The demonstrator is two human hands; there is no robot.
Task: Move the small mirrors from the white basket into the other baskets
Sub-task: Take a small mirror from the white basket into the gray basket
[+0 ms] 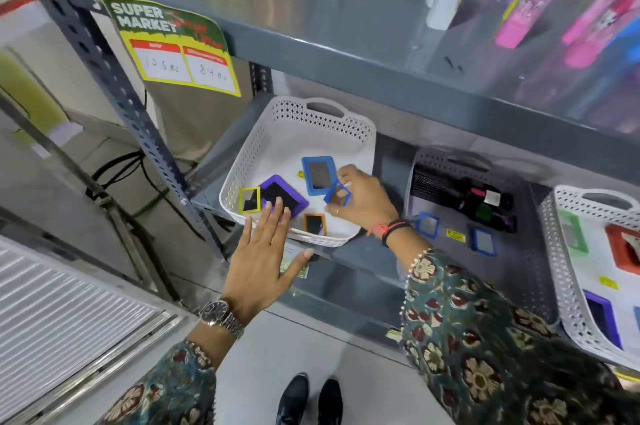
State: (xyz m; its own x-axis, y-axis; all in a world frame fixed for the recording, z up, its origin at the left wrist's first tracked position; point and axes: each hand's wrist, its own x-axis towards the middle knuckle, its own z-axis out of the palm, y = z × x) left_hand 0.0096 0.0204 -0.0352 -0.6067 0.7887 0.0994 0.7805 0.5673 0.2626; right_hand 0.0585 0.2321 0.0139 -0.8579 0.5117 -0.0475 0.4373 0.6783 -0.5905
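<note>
Pickup is being made: a small blue mirror (337, 193) is being pinched in the right hand (363, 201) grip above the white basket (360, 128); left hand (259, 258) is being held open. Carrying to the grey basket (540, 265) is being called for next.

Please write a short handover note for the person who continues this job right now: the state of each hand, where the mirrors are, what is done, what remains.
Right hand: pinching a small blue mirror above the white basket.
Left hand: open, flat, at the basket's front rim, holding nothing.
Still in the white basket: large blue mirror, purple mirror, yellow mirror, orange mirror.
Done: two blue mirrors already lie in the grey basket; more mirrors are in the far-right basket.
Left: place the held mirror, then move the remaining small ones.
</note>
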